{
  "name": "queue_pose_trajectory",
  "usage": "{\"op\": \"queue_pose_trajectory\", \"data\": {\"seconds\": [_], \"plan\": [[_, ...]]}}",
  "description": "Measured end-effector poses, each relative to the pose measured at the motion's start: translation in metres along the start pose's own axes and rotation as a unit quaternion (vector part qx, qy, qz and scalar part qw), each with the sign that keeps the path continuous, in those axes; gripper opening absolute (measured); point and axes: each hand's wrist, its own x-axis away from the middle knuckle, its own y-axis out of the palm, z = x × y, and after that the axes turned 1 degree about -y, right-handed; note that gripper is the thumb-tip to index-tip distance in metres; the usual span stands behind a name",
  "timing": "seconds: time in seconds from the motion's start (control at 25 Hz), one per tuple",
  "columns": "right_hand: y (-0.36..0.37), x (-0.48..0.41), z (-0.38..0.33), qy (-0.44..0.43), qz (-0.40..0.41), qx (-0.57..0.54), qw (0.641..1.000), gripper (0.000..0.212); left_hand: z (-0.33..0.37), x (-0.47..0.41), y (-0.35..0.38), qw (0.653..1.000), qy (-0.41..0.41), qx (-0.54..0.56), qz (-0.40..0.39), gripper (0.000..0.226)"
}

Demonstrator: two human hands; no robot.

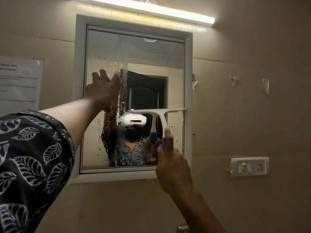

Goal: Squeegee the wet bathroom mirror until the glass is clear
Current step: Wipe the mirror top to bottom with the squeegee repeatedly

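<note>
Entering from the lower left, one dark leaf-print sleeve point(30, 157) covers the left upper arm; the forearm is bare.

1. Right hand point(170, 158): raised from the lower right. Its fingers and thumb are curled round the blue grip of one squeegee point(161, 113).
2. Squeegee: white T-shaped head, one blue handle pointing down. The blade lies roughly level against the glass at mid-height, across the right half. Its right end reaches the inner edge of the frame point(188, 64).
3. Left hand point(104, 89): fingers straight and spread, palm against the left part of the glass, holding nothing.
4. Bathroom mirror point(151, 52): one pane in one white frame, fixed to the wall. Droplets and run marks cover a vertical strip left of centre and the lower left. The upper right of the glass looks clear.

Wall items:
- One lit tube light point(151, 9) above the frame.
- One taped paper notice point(18, 81) to the left; the text is too small to read.
- Three torn tape scraps point(265, 86) to the right.
- One switch plate point(249, 167) at the lower right.
</note>
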Motion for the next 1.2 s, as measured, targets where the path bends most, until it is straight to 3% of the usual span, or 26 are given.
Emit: {"op": "queue_pose_trajectory", "data": {"seconds": [0.24,0.48,0.72,0.92,1.2], "plan": [[0.011,0.041,0.001,0.064,-0.048,0.003,0.997,0.072,-0.001,-0.001,0.0,1.0,-0.003,-0.005,-0.004,0.122],[-0.048,-0.002,-0.028,0.001,-0.009,0.005,1.0,0.033,0.0,0.001,0.001,1.0,0.002,-0.011,0.006,0.118],[-0.111,-0.133,-0.068,-0.133,0.193,0.044,0.971,0.04,0.005,0.001,-0.003,1.0,-0.014,0.022,0.01,0.106],[-0.116,-0.202,-0.079,-0.1,0.185,0.03,0.977,0.038,0.005,0.001,-0.002,0.999,-0.016,0.031,0.011,0.101],[-0.088,-0.186,-0.068,-0.049,0.141,0.047,0.988,0.051,0.006,0.001,-0.003,0.999,-0.013,0.039,0.013,0.094]]}}
